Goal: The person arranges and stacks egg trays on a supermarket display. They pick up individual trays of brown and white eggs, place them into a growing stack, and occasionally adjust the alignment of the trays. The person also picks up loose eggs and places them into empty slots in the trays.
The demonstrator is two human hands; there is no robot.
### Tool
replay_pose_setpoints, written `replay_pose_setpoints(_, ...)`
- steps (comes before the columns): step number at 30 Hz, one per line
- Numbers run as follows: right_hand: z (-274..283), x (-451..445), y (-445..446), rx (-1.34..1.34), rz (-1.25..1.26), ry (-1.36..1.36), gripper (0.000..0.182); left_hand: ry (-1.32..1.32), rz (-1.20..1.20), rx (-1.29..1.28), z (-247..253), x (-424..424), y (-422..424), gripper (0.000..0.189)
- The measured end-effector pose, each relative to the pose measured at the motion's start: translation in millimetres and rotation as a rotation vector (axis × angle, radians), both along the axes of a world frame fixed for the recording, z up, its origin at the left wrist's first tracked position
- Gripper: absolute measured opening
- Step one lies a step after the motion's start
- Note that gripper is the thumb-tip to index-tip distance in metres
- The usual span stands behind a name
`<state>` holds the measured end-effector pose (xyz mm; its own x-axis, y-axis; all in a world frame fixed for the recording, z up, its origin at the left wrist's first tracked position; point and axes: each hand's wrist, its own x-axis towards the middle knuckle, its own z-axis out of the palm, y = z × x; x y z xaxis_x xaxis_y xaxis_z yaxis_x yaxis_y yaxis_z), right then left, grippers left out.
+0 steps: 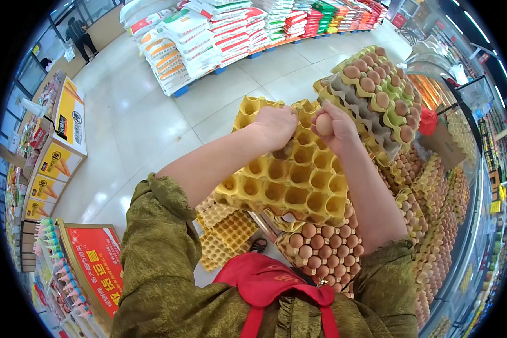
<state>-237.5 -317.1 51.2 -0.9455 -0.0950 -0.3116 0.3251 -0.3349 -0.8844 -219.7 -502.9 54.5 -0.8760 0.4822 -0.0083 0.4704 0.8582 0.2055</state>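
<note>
A yellow moulded-pulp egg tray [274, 173] lies in front of me, most of its cups bare. My left hand [277, 126] is over the tray's middle, back upwards, fingers curled under and hidden; one brown egg seems to sit in a cup just below it, partly covered. In my right hand [335, 129], at the tray's upper right, I grip a brown egg [324, 124]. To the right of that hand stands a stack of trays, its top one [382, 91] bearing many brown eggs, with a grey pulp tray [357, 112] showing beneath.
Below the yellow tray are more brown eggs in trays [327, 249]. Empty trays [228, 236] lie low at the left. Further egg stacks [435, 224] line the right side. Bagged goods [190, 38] stand on blue pallets ahead. A person [79, 36] stands far off at the upper left.
</note>
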Motion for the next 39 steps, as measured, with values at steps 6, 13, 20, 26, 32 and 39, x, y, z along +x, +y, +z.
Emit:
replay_pose_setpoints(6,-3.7,-33.2,-13.9,0.495,0.214,0.228,0.025,-0.081,-0.037,0.089,15.4,-3.8,-13.7,0.023)
replay_pose_setpoints(13,13.7,-28.3,-54.0,1.61,0.602,0.644,0.022,-0.716,0.363,1.776,-11.6,41.3,-116.5,0.036)
replay_pose_setpoints(20,12.7,-30.9,-55.6,1.633,0.54,0.549,0.025,-0.821,0.456,1.758,-31.7,88.3,-165.9,0.045)
replay_pose_setpoints(26,41.8,21.8,3.9,0.722,0.213,0.244,0.038,-0.817,0.548,1.67,-33.9,104.0,-161.8,0.049)
replay_pose_setpoints(32,-12.6,134.1,101.8,0.338,-0.004,-0.006,0.043,-0.996,0.48,1.47,-27.5,103.7,-147.7,0.048)
replay_pose_setpoints(39,-14.3,173.7,84.7,0.099,0.037,-0.066,0.037,-0.86,0.529,1.426,-16.2,105.9,-135.8,0.046)
